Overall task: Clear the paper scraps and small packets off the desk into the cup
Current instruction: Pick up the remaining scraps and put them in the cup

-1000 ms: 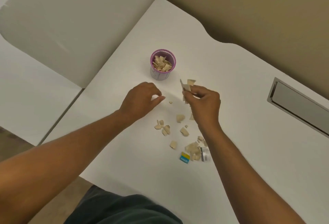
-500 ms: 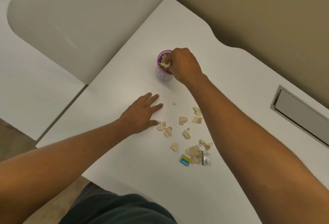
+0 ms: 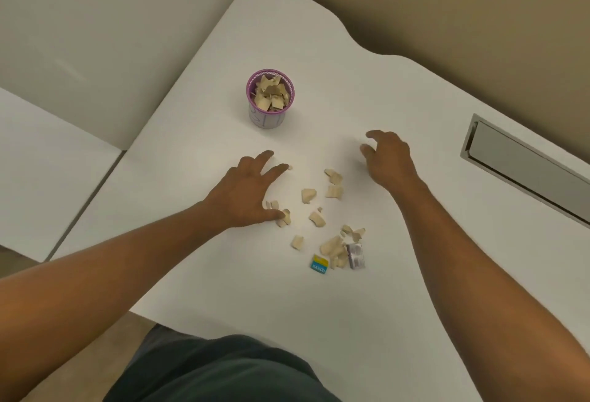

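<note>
A purple-rimmed cup stands upright on the white desk, filled near the top with beige paper scraps. Several more beige scraps lie scattered on the desk nearer to me. A blue and yellow packet and a silver packet lie at the near end of the scatter. My left hand rests flat with fingers spread, its thumb touching the leftmost scraps. My right hand hovers right of the scraps, fingers curled and apart, holding nothing.
A metal cable hatch is set into the desk at the right. Beige partition walls close the far side. A second white surface lies lower at the left, past the desk's edge.
My right hand has left the cup after dropping its scraps in and has come back toward the scatter. My left hand stayed on the desk with fingers spread.
</note>
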`<state>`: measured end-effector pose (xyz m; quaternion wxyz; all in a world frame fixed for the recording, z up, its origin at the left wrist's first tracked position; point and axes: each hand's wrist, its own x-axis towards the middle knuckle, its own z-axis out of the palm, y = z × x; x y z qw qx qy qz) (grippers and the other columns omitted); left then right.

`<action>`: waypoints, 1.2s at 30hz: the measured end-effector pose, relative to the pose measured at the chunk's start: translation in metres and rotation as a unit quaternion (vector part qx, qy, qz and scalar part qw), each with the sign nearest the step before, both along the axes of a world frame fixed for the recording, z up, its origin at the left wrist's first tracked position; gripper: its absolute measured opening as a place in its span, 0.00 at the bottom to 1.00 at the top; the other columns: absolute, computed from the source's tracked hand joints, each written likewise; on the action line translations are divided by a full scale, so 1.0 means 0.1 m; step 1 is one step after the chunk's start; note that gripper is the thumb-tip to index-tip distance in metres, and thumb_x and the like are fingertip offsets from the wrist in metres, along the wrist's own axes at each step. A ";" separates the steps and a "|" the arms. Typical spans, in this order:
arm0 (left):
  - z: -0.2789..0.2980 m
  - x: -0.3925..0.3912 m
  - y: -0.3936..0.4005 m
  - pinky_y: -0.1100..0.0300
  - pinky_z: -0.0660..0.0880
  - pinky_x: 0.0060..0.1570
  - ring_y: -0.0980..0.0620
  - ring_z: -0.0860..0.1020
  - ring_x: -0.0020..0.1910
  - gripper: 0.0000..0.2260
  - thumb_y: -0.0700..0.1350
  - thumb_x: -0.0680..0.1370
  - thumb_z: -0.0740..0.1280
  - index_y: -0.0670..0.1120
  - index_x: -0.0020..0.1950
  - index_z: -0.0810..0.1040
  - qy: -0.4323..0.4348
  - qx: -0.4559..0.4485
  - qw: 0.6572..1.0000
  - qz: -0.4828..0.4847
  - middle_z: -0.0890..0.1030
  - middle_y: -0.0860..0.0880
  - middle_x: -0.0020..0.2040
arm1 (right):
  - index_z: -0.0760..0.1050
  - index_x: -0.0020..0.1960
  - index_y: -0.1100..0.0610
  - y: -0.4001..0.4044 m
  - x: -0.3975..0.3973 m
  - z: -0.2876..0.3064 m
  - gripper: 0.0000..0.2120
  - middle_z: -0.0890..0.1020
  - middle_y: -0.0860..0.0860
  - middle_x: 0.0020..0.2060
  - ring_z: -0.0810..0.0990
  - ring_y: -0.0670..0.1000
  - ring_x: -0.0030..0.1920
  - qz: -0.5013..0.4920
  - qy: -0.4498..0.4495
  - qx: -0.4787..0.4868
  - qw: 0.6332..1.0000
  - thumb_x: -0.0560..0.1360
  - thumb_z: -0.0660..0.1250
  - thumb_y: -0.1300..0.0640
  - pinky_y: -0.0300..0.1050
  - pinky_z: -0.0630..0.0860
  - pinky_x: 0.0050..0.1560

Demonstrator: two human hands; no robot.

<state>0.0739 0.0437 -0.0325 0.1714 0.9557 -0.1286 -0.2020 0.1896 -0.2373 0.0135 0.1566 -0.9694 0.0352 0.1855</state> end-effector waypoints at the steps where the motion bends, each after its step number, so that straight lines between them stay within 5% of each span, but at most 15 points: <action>1: 0.00 -0.01 -0.08 0.43 0.74 0.63 0.39 0.66 0.71 0.48 0.74 0.68 0.68 0.57 0.82 0.53 0.005 0.027 0.999 -0.022 0.53 0.45 0.83 | 0.66 0.75 0.54 -0.10 -0.12 -0.16 0.22 0.68 0.57 0.73 0.67 0.64 0.72 -0.011 0.039 -0.020 0.999 0.84 0.57 0.48 0.55 0.66 0.70; 5: -0.03 0.03 -0.42 0.43 0.72 0.64 0.37 0.66 0.71 0.55 0.76 0.65 0.68 0.57 0.83 0.46 -0.006 0.064 0.996 -0.056 0.49 0.43 0.84 | 0.59 0.78 0.56 -0.07 -0.56 -0.58 0.30 0.58 0.62 0.78 0.57 0.65 0.76 0.062 0.023 -0.045 0.997 0.83 0.48 0.40 0.60 0.57 0.76; 9: 0.00 0.09 -0.61 0.44 0.70 0.67 0.39 0.65 0.73 0.53 0.68 0.69 0.72 0.51 0.84 0.47 0.002 0.039 0.998 -0.046 0.59 0.43 0.82 | 0.59 0.79 0.55 0.21 -1.00 -0.64 0.24 0.53 0.58 0.81 0.49 0.60 0.80 0.146 0.007 0.032 0.989 0.86 0.49 0.48 0.58 0.53 0.78; 13: 0.03 -0.07 -0.55 0.45 0.71 0.68 0.41 0.67 0.72 0.47 0.58 0.73 0.74 0.48 0.83 0.52 0.038 -0.043 0.996 -0.061 0.67 0.47 0.77 | 0.62 0.78 0.53 0.22 -1.38 -0.61 0.21 0.56 0.52 0.81 0.52 0.55 0.81 0.205 0.014 0.090 0.975 0.86 0.51 0.52 0.56 0.56 0.78; 16: 0.02 -0.27 -0.41 0.47 0.71 0.70 0.46 0.65 0.74 0.44 0.55 0.74 0.75 0.52 0.83 0.54 0.054 -0.100 0.992 -0.055 0.66 0.50 0.78 | 0.62 0.78 0.49 -0.06 -1.55 -0.46 0.23 0.61 0.50 0.79 0.58 0.53 0.79 0.151 -0.026 0.137 0.979 0.84 0.59 0.54 0.51 0.58 0.78; 20: 0.00 -0.54 -0.33 0.42 0.73 0.65 0.41 0.64 0.74 0.52 0.67 0.66 0.76 0.56 0.83 0.53 -0.028 0.002 0.999 -0.041 0.57 0.49 0.83 | 0.61 0.77 0.50 -0.46 -1.72 -0.34 0.42 0.65 0.49 0.75 0.62 0.54 0.73 0.064 -0.024 0.089 0.994 0.69 0.76 0.47 0.50 0.68 0.72; 24: -0.01 -0.68 -0.45 0.44 0.73 0.61 0.39 0.63 0.70 0.61 0.74 0.59 0.75 0.60 0.82 0.45 0.036 0.102 0.993 0.039 0.48 0.49 0.82 | 0.56 0.79 0.50 -0.54 -1.75 -0.48 0.57 0.62 0.53 0.73 0.63 0.59 0.68 0.092 0.022 0.029 0.995 0.58 0.82 0.42 0.52 0.71 0.67; 32: -0.05 -0.58 -0.93 0.45 0.76 0.60 0.39 0.66 0.68 0.43 0.46 0.73 0.78 0.49 0.82 0.57 0.027 -0.059 0.994 0.086 0.63 0.45 0.76 | 0.71 0.70 0.54 0.00 -1.59 -0.56 0.32 0.74 0.53 0.58 0.75 0.54 0.57 0.090 -0.041 0.130 0.987 0.68 0.78 0.54 0.42 0.72 0.53; 36: -0.05 -0.41 -0.89 0.42 0.77 0.59 0.38 0.66 0.70 0.43 0.45 0.71 0.79 0.51 0.81 0.60 0.014 -0.087 0.993 0.077 0.63 0.45 0.77 | 0.69 0.72 0.57 -0.05 -1.55 -0.48 0.32 0.73 0.54 0.64 0.75 0.53 0.62 0.071 -0.074 0.167 0.981 0.70 0.75 0.62 0.45 0.74 0.61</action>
